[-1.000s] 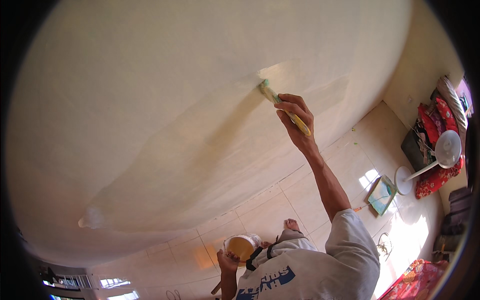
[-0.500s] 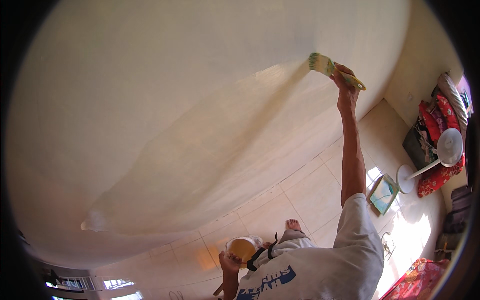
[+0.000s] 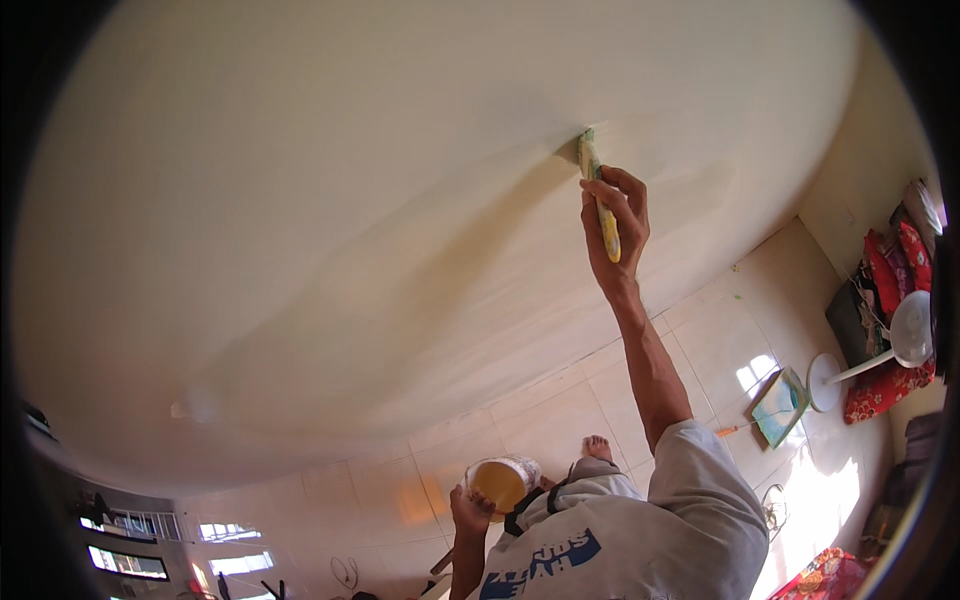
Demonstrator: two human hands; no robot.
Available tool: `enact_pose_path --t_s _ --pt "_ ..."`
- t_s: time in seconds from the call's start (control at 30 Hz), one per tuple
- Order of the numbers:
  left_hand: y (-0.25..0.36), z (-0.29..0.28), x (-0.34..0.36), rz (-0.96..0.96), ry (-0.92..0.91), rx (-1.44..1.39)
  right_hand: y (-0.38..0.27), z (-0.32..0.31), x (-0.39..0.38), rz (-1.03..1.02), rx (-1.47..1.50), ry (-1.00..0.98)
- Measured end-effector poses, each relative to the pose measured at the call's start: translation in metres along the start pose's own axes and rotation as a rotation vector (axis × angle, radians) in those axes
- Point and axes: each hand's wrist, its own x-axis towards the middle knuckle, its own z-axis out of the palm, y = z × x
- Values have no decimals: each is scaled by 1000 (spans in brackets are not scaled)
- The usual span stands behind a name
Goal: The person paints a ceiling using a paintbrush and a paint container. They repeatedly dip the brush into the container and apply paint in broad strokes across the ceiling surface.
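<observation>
My right hand (image 3: 625,205) is raised to the pale wall (image 3: 330,200) and grips a flat paintbrush (image 3: 589,158) with a yellow, paint-smeared handle. The bristle end meets the wall, its edge turned toward me, and casts a long shadow down to the left. Low in front of my body, my left hand (image 3: 472,510) holds a white, paint-spotted bucket (image 3: 526,468) by its rim. Yellowish-cream liquid (image 3: 497,486) shows inside the bucket. Some of the left fingers are hidden by the rim.
Light tiles (image 3: 540,412) cover the floor below the wall. To the right lie a green-stained paint tray (image 3: 778,410) and a white stand with round ends (image 3: 825,382), beside red floral cushions (image 3: 880,392). A wire loop (image 3: 774,508) lies nearer me.
My right hand has moved left and slightly down along the wall, and the brush has turned from slanting sideways to nearly upright. The left hand still holds the bucket.
</observation>
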Motion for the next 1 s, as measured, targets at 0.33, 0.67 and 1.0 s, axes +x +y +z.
enact_pose_path --t_s 0.33,0.67,1.0 --pt "-6 -35 23 19 -54 -37 -75 78 -68 12 137 -151" --pt "-5 -53 20 56 -4 -28 -145 137 -124 -37 185 -319" --pt "9 -80 3 76 9 -4 -185 168 -145 196 676 -464"
